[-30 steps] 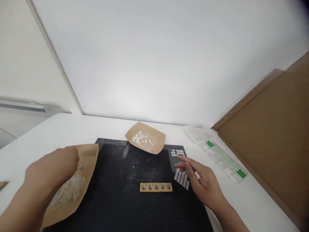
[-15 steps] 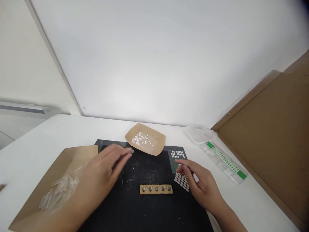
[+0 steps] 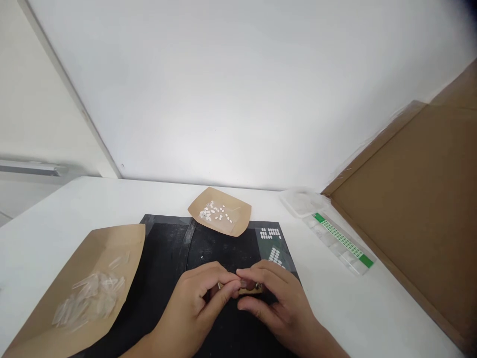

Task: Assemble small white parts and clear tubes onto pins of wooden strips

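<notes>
My left hand (image 3: 203, 301) is over the black mat, thumb and index finger pinched together above a tan strip (image 3: 250, 292) with small round metal parts. Whatever sits in that pinch is mostly hidden; a small clear piece (image 3: 243, 284) shows just beside the fingertips. From the other side my right hand (image 3: 278, 301) curves round the strip's right end, its thumb and index finger apart. Both hands cover most of the strip. Close by to the right, a sheet of white oval stickers (image 3: 270, 243) lies on the mat, partly behind my right hand.
A large brown paper tray (image 3: 122, 243) with clear plastic strips stands on the left. Behind the black mat (image 3: 167, 248) is a smaller paper tray (image 3: 244, 214) with white bits. To the right lie a green-and-clear plastic strip (image 3: 341, 241), a clear plastic item (image 3: 301, 201) and a cardboard panel (image 3: 410, 199).
My left hand has come down and right from above the mat, with a small piece in its fingertips before, to the tan strip. My right hand has moved left from the stickers to the strip.
</notes>
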A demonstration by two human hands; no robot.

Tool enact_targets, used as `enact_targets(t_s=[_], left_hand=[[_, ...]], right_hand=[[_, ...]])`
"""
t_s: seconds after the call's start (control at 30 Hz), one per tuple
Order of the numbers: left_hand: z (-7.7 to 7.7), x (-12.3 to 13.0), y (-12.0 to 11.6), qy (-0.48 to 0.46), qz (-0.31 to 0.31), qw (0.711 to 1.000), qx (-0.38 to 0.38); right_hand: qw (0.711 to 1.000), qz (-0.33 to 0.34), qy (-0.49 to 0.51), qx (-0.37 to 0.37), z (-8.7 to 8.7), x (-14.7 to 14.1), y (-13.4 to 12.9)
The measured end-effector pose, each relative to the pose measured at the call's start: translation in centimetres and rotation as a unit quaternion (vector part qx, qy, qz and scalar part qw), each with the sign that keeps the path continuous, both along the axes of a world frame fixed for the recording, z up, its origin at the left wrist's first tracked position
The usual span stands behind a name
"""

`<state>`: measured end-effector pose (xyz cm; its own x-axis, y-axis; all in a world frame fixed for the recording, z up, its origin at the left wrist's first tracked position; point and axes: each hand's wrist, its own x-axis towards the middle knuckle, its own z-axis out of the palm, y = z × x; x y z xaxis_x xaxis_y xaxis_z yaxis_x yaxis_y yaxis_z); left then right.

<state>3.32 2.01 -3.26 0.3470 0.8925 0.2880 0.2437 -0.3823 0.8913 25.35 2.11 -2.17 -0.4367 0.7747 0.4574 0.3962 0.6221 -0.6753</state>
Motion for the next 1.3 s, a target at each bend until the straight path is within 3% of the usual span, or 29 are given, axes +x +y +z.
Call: enact_targets(t_s=[0.13,0.23,0.37,0.47,0.53,0.67,0.73,0.8,1.0,1.3], left_hand=[[0.0,0.2,-0.1,-0.007,-0.001,0.998,-0.057],[0.1,0.3,-0.2,0.0,-0.001,0.998,-0.055],[0.2,0.2,0.0,0.022,-0.009,1.0,0.0],[-0.2,-0.3,0.3,0.069,0.02,0.993,0.093],[-0.6,-0.9,0.8,0.154,0.095,0.969,0.17],[-1.0,-2.7,2.1,0.384,0.264,0.855,0.227],[-1.0,-3.4,2.7,0.448,0.296,0.816,0.215],[-1.0,-3.8,3.0,0.481,0.299,0.798,0.206],[-1.3,-4.1,3.6,0.513,0.264,0.795,0.186],[-1.5,-3.4,5.2,0.502,0.255,0.797,0.219]], right_hand=[[0.999,-0.023,0.036,-0.027,-0.3,-0.5,0.0],[0.998,-0.032,0.043,-0.031,-0.4,-0.6,0.0],[0.997,-0.029,0.064,-0.031,-0.3,-0.8,0.0],[0.997,-0.031,0.069,-0.022,-0.1,-0.8,0.0],[0.997,-0.041,0.063,-0.006,-0.1,-0.5,0.1],[0.996,-0.071,0.054,0.01,-0.4,0.3,0.4],[0.993,-0.102,0.062,-0.001,-0.5,0.7,0.4],[0.99,-0.126,0.065,-0.016,-0.4,0.9,0.5],[0.985,-0.158,0.059,-0.036,-0.1,0.9,0.7],[0.993,-0.118,0.028,0.011,0.2,1.1,0.8]])
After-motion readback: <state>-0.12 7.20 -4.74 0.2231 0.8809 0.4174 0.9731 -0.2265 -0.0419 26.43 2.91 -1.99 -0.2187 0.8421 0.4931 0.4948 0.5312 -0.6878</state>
